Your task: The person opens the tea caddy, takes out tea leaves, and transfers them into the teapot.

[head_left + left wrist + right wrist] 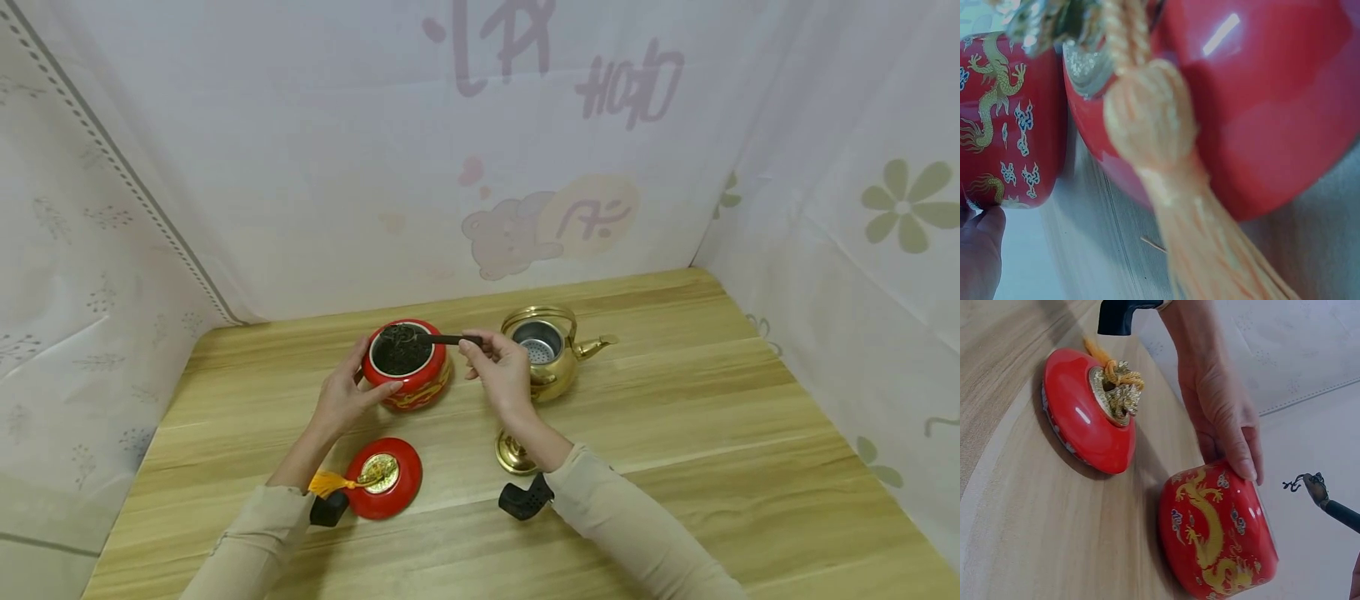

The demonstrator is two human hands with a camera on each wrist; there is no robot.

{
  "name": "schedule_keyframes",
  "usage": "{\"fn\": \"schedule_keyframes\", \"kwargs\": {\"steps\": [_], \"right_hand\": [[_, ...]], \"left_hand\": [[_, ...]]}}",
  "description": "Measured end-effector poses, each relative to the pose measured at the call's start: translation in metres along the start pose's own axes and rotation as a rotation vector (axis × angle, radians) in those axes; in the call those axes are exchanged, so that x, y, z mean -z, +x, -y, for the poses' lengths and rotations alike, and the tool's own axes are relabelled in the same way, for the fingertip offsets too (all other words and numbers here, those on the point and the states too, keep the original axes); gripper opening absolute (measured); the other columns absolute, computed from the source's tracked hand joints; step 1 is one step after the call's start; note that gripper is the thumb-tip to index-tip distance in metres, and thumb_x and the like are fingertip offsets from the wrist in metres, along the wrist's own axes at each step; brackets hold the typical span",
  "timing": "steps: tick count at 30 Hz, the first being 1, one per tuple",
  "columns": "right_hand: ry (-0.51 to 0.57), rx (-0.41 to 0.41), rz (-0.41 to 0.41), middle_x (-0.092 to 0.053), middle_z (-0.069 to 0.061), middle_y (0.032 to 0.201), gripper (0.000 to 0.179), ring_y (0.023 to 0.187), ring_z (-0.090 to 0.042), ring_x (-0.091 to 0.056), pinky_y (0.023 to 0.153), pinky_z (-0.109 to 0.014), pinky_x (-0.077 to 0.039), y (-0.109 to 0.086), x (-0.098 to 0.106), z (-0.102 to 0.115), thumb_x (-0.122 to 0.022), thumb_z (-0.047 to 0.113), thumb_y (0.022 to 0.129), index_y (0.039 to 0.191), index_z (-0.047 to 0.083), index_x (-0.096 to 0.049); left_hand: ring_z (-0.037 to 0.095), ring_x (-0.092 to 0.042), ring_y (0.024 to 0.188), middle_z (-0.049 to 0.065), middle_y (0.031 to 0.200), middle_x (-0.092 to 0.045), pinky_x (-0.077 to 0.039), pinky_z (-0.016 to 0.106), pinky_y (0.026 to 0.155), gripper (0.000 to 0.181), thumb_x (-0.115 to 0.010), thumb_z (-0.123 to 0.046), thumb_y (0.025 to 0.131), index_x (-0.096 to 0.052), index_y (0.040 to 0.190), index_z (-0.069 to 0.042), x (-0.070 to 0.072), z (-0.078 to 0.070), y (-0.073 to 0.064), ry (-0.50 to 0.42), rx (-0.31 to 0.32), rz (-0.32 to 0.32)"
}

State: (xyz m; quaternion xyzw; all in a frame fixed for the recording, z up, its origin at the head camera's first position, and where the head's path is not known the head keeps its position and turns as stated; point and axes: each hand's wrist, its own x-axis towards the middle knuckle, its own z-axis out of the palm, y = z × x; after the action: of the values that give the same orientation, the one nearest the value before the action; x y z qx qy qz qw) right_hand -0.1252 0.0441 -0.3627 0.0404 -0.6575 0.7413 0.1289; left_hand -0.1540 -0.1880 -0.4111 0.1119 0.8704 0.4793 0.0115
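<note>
A red tea jar (420, 392) with gold dragons holds dark tea leaves (401, 354). My left hand (345, 396) grips its left side, thumb towards the front. In my right hand (504, 375) the dark handle of a slim tea scoop (448, 339) is pinched between thumb and fingers. The scoop's tip is over the jar's mouth; the right wrist view shows a few curled leaves on the scoop tip (1315, 485). Right of that hand stands a brass teapot (555, 379), uncovered, with a perforated strainer (538, 350) inside.
The red jar lid (397, 492), with a gold knob and an orange tassel (330, 482), lies in front of the jar. A brass lid (513, 454) rests near my right wrist. Black wrist devices (525, 498) are worn on both arms. Printed cloth (337, 167) surrounds the wooden table (675, 500).
</note>
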Motion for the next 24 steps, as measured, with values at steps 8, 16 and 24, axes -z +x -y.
{"fn": "schedule_keyframes", "kwargs": {"steps": [8,16,24], "right_hand": [[0.051,0.024,-0.006,-0.063,-0.017,0.077,0.02,0.053,-0.003,-0.055,0.05,-0.02,-0.053,0.0,0.007,0.009,-0.064,-0.005,0.085,0.101,-0.018,-0.063],[0.047,0.08,-0.015,-0.064,-0.002,0.074,0.02,0.052,-0.011,-0.058,0.049,-0.023,-0.053,0.001,0.025,0.0,-0.065,0.001,0.086,0.101,-0.012,-0.065],[0.078,0.127,-0.007,-0.064,0.001,0.069,0.021,0.055,-0.011,-0.058,0.05,-0.022,-0.053,-0.009,0.043,0.014,-0.066,0.003,0.086,0.102,-0.011,-0.065]], "left_hand": [[0.042,-0.024,0.138,0.024,0.153,-0.018,-0.031,0.053,0.107,0.091,-0.075,-0.025,0.081,-0.02,0.147,0.004,0.0,0.014,0.003,0.083,-0.015,-0.035],[0.038,-0.025,0.139,0.019,0.154,-0.019,-0.031,0.05,0.109,0.094,-0.077,-0.028,0.079,-0.02,0.148,0.001,0.002,0.003,-0.005,0.119,0.007,-0.077],[0.038,-0.027,0.138,0.021,0.152,-0.023,-0.031,0.051,0.109,0.091,-0.079,-0.022,0.077,-0.025,0.147,0.002,-0.005,-0.014,-0.01,0.089,-0.063,-0.113]]}}
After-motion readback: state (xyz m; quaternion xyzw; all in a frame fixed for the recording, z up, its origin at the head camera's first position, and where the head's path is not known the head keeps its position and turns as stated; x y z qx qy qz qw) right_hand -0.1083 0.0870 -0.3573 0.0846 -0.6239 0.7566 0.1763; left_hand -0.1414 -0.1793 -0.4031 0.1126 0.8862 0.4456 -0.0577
